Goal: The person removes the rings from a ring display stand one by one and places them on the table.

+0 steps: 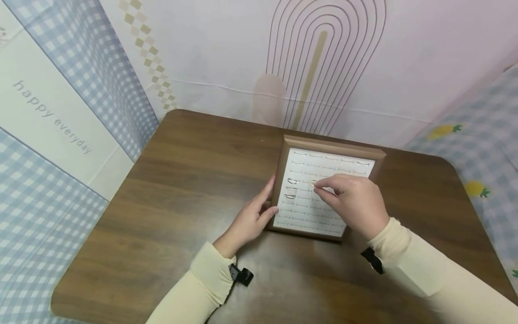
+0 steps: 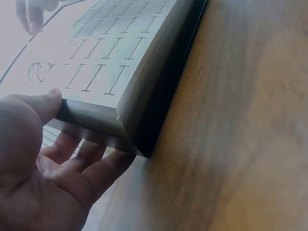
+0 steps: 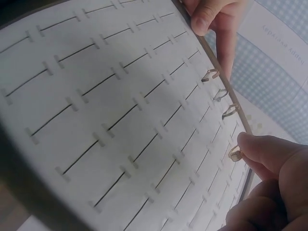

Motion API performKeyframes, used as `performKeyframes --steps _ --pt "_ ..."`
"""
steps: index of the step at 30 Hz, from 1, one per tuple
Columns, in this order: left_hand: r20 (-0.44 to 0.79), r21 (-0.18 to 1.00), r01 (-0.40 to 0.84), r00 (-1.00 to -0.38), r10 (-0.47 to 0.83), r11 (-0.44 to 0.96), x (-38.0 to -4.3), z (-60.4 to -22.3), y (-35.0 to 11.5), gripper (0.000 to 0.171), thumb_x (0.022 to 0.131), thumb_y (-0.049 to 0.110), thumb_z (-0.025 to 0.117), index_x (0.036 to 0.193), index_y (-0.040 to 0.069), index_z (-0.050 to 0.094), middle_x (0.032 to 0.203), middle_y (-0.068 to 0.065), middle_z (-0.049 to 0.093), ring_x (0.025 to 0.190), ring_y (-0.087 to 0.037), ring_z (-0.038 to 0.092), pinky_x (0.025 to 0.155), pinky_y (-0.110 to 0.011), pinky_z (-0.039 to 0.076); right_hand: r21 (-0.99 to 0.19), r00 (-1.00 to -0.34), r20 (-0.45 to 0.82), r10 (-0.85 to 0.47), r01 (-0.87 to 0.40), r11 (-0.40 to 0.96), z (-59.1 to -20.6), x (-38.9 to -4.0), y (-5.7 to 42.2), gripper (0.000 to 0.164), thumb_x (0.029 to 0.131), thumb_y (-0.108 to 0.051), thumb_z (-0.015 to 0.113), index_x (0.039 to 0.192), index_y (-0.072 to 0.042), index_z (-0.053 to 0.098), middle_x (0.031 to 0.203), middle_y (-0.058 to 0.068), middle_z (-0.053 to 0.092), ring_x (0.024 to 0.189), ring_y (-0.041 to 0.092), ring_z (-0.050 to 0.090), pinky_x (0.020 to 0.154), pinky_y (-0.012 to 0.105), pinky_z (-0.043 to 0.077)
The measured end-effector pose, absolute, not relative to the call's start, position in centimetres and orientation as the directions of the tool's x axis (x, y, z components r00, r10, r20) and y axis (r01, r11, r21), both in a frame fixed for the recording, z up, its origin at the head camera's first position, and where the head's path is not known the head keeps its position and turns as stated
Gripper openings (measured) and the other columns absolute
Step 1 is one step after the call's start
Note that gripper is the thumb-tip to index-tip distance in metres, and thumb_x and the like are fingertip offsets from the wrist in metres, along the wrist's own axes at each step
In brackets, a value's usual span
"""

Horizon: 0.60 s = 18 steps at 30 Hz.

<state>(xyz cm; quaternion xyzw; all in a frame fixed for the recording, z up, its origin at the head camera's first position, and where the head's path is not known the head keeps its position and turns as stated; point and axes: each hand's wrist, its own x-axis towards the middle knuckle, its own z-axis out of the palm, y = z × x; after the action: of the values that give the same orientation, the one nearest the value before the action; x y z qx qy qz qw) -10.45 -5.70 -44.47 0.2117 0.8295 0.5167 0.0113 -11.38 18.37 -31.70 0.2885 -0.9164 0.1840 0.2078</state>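
Note:
A shallow wooden ring display tray [image 1: 334, 145] with a white slotted insert [image 1: 311, 220] leans up from the table in the head view. My left hand [image 1: 247, 221] grips its left side, thumb at the front edge and fingers behind, as the left wrist view shows. Between thumb and index finger, my right hand [image 1: 356, 200] pinches a ring [image 3: 235, 155] close over the insert. It is gold-coloured with a pale stone. Three seated rings [image 3: 230, 111] stand in slots along the left side of the insert.
The tray stands on a brown wooden table [image 1: 182, 193] with rounded corners, near its back edge. Behind it hangs a pale patterned cloth [image 1: 214, 54]. Blue checked cloth [image 1: 52, 198] covers the left side, and more with pineapples [image 1: 476, 189] hangs on the right.

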Motion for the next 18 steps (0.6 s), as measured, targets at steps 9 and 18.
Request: performKeyframes --steps 9,18 --pt "0.179 0.872 0.313 -0.92 0.349 0.377 -10.6 -44.7 -5.6 0.077 0.103 0.016 0.058 0.163 0.03 0.011 0.163 -0.007 0.028 0.122 -0.034 0.06 0.105 -0.047 0.048 -0.231 -0.752 0.506 -0.423 -0.59 0.774 -32.1 -10.5 20.7 0.014 0.076 -0.007 0.085 0.087 -0.015 0.082 0.084 -0.002 0.077 0.066 0.014 0.07 0.054 0.035 0.054" --pt "0.182 0.872 0.312 -0.922 0.343 0.377 -10.5 -44.4 -5.5 0.077 0.103 0.015 0.058 0.163 0.027 0.013 0.162 -0.009 0.03 0.12 -0.034 0.062 0.103 -0.047 0.05 -0.217 -0.783 0.478 -0.397 -0.544 0.811 -32.3 -9.5 23.0 0.013 0.076 -0.009 0.085 0.086 -0.016 0.082 0.083 -0.002 0.077 0.059 0.009 0.064 0.051 0.031 0.051"
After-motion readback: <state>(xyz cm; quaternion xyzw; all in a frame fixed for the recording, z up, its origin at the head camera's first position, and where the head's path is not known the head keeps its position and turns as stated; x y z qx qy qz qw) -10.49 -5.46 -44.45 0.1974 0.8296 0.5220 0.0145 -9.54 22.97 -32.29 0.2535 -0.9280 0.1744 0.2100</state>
